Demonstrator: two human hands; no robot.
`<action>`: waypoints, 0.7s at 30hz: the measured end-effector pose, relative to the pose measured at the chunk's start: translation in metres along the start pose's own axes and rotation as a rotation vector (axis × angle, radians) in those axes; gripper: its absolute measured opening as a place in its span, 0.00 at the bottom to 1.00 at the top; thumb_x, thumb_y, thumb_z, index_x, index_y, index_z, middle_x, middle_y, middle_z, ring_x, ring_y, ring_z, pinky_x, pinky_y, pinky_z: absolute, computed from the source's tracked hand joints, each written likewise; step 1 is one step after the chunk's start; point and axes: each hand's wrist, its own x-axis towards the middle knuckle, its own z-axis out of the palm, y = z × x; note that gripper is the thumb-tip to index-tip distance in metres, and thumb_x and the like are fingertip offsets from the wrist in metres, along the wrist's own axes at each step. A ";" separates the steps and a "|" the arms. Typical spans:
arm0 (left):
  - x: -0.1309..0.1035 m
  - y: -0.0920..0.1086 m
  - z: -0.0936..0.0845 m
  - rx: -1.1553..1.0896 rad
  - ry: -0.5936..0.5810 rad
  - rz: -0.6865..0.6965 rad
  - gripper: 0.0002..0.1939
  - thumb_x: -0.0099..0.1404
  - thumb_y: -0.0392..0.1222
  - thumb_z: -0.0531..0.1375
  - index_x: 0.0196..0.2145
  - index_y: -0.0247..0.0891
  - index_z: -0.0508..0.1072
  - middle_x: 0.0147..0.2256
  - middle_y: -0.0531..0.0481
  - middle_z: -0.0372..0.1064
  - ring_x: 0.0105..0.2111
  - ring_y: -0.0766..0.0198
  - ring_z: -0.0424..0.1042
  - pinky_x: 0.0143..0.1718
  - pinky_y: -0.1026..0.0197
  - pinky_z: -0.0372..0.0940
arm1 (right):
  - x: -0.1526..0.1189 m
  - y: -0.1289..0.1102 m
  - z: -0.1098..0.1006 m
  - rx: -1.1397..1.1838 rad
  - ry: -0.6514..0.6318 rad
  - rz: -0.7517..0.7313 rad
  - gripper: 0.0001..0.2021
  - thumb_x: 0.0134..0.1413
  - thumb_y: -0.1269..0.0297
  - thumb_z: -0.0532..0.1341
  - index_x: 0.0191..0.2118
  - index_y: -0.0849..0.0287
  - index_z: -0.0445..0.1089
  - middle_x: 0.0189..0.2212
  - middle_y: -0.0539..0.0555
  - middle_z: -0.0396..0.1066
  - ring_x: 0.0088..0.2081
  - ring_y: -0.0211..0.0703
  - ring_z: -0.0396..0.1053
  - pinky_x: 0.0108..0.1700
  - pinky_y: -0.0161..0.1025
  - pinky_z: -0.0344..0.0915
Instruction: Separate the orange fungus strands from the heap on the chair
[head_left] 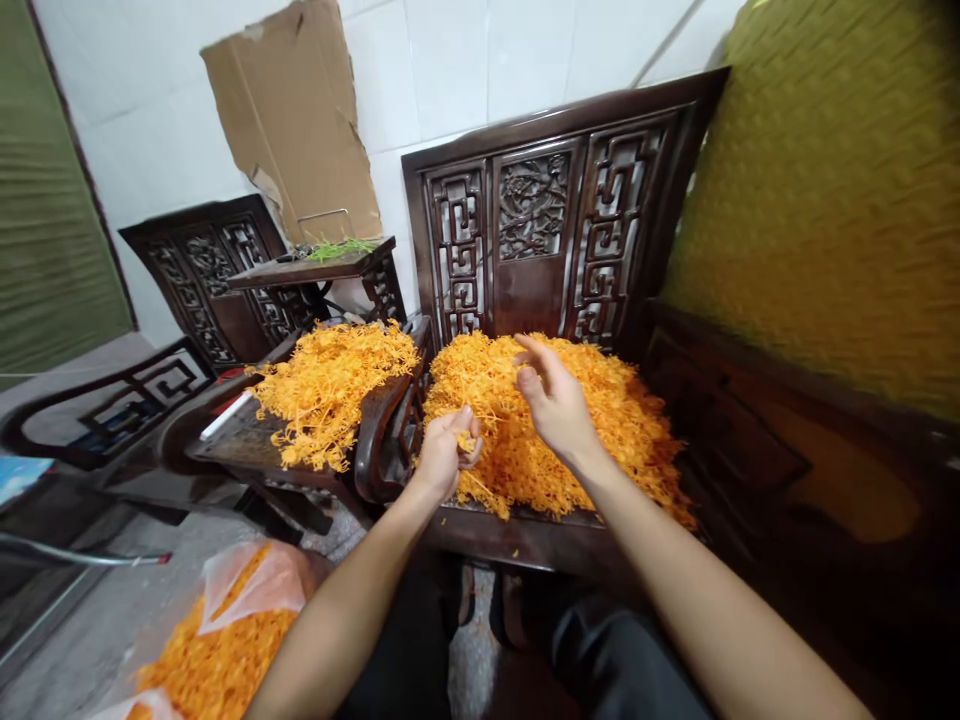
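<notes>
My left hand [444, 452] is closed, its fingers curled round a small orange piece [466, 440]. It hovers over the front left of a big heap of thin, curly orange pieces [510, 455] that covers a dark wooden seat. Higher and to the right, my right hand [553, 395] is over the same heap with thumb and fingers apart. Nothing clear shows in its grasp. The loose pieces look like small branched sprigs, and I cannot make out their exact kind.
Left of the seat's carved armrest [382, 440], a second orange pile [330, 390] lies on a small dark table. An open plastic bag [259, 590] of orange pieces is on the floor. Green strands [341, 249] lie on a raised stand. The carved chair back [532, 290] rises behind the heap.
</notes>
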 end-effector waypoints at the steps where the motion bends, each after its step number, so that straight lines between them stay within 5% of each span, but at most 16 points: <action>1: 0.000 0.000 0.001 0.006 0.003 0.000 0.26 0.60 0.61 0.66 0.24 0.37 0.63 0.14 0.61 0.48 0.12 0.76 0.45 0.16 0.68 0.36 | 0.001 -0.003 -0.004 0.011 0.015 -0.022 0.38 0.60 0.36 0.59 0.66 0.57 0.63 0.52 0.62 0.72 0.45 0.50 0.73 0.47 0.49 0.73; 5: -0.003 0.001 0.004 0.004 -0.020 -0.027 0.26 0.60 0.62 0.66 0.25 0.38 0.63 0.14 0.62 0.47 0.12 0.76 0.43 0.16 0.68 0.36 | 0.004 -0.009 -0.016 0.015 -0.070 -0.077 0.24 0.58 0.47 0.66 0.55 0.54 0.75 0.47 0.57 0.71 0.39 0.43 0.70 0.39 0.43 0.72; 9: -0.007 0.002 0.008 0.025 -0.037 -0.039 0.26 0.61 0.60 0.66 0.24 0.37 0.63 0.14 0.61 0.48 0.13 0.76 0.44 0.16 0.68 0.36 | 0.005 -0.008 -0.012 0.115 0.008 0.017 0.12 0.57 0.54 0.67 0.37 0.57 0.78 0.35 0.54 0.73 0.29 0.38 0.70 0.32 0.40 0.69; 13: -0.015 0.006 0.013 0.103 -0.038 -0.014 0.26 0.61 0.59 0.67 0.22 0.36 0.63 0.16 0.59 0.51 0.13 0.76 0.49 0.16 0.68 0.39 | 0.022 0.019 -0.022 0.182 0.180 0.208 0.12 0.50 0.54 0.70 0.30 0.59 0.76 0.21 0.49 0.70 0.22 0.38 0.66 0.27 0.39 0.67; 17: -0.022 0.011 0.008 0.079 -0.036 -0.030 0.27 0.62 0.58 0.66 0.21 0.37 0.61 0.15 0.61 0.48 0.13 0.76 0.47 0.16 0.67 0.38 | 0.038 0.066 -0.055 0.289 0.651 0.331 0.16 0.39 0.53 0.73 0.29 0.59 0.73 0.18 0.46 0.66 0.19 0.36 0.63 0.23 0.38 0.67; 19: -0.021 0.011 0.003 0.040 -0.024 -0.045 0.27 0.61 0.58 0.66 0.21 0.37 0.60 0.16 0.61 0.46 0.13 0.76 0.46 0.16 0.67 0.37 | 0.038 0.083 -0.062 0.340 0.639 0.327 0.20 0.35 0.54 0.75 0.33 0.59 0.74 0.22 0.46 0.69 0.21 0.37 0.68 0.27 0.40 0.72; 21: -0.018 0.009 -0.002 0.015 -0.045 -0.050 0.26 0.62 0.58 0.66 0.22 0.37 0.61 0.16 0.61 0.47 0.13 0.76 0.47 0.16 0.67 0.38 | 0.034 0.092 -0.057 0.304 0.485 0.308 0.23 0.35 0.55 0.75 0.39 0.60 0.75 0.28 0.49 0.73 0.26 0.41 0.74 0.34 0.45 0.77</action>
